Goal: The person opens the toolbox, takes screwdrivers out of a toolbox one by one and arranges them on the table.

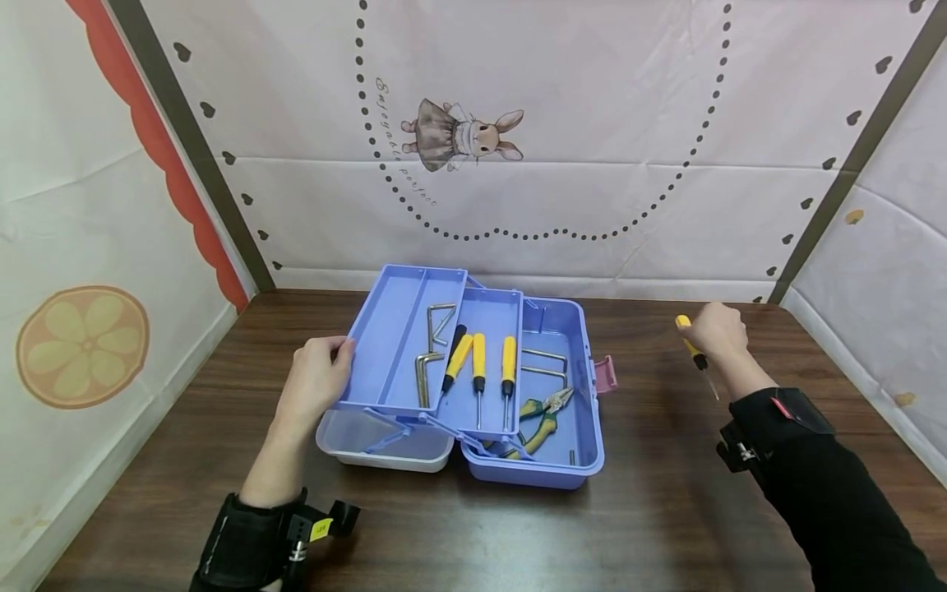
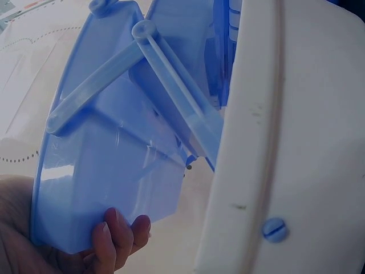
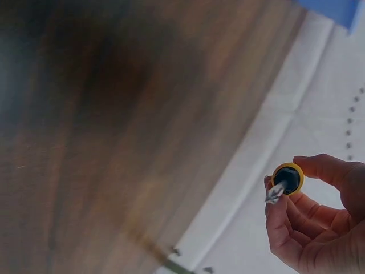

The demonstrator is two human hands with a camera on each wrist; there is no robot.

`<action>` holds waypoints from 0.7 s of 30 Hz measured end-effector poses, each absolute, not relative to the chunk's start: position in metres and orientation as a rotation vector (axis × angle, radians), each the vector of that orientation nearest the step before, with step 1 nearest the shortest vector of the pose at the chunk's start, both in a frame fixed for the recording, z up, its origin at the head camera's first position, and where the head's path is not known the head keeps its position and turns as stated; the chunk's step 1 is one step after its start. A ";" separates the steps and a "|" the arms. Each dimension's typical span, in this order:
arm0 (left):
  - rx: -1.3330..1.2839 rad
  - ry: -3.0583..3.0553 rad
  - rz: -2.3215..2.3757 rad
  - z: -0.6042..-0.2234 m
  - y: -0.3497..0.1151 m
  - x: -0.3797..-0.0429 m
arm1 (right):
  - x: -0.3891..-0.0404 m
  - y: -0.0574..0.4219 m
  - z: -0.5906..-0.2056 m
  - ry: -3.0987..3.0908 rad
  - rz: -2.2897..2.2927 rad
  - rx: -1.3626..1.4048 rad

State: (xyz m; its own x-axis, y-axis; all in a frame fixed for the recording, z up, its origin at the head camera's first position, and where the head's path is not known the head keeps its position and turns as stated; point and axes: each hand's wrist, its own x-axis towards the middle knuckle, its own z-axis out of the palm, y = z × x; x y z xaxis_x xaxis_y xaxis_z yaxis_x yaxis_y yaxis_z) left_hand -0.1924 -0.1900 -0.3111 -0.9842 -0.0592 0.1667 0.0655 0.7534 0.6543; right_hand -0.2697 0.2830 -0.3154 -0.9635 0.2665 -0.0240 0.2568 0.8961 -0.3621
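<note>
A yellow-and-black screwdriver (image 1: 696, 353) with a cross tip is pinched between the thumb and fingers of my right hand (image 1: 721, 333), above the table at the right. My left hand (image 1: 316, 376) grips the left edge of the raised upper tray (image 1: 385, 337) of a blue toolbox (image 1: 525, 475). In the left wrist view, its fingertips (image 2: 117, 228) curl under the tray. L-shaped hex keys (image 1: 422, 380) lie in this tray. Several yellow-handled screwdrivers (image 1: 479, 353) and a black-handled tool (image 1: 457, 335) are in the middle tray (image 1: 494, 308).
Green-handled pliers (image 1: 546, 427) and bent metal rods (image 1: 565, 370) lie in the toolbox's bottom. A pale lid (image 1: 403, 459) is folded out below the trays, left. A pink latch (image 1: 605, 374) juts from the right side. White printed cloth walls (image 1: 592, 107) enclose the wooden table (image 1: 651, 460).
</note>
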 end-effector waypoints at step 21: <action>0.005 -2.772 -1.042 -0.311 -0.190 -0.192 | -0.260 0.337 -0.358 -3.116 0.521 -0.739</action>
State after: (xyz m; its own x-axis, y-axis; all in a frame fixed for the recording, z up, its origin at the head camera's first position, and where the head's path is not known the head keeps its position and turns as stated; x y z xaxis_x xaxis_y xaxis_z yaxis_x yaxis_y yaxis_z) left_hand -0.1924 -0.1898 -0.3113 -0.9839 -0.0660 0.1662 0.0598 0.7543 0.6537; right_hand -0.2598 0.3365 -0.3578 -0.8911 0.4201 -0.1716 0.4531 0.8449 -0.2843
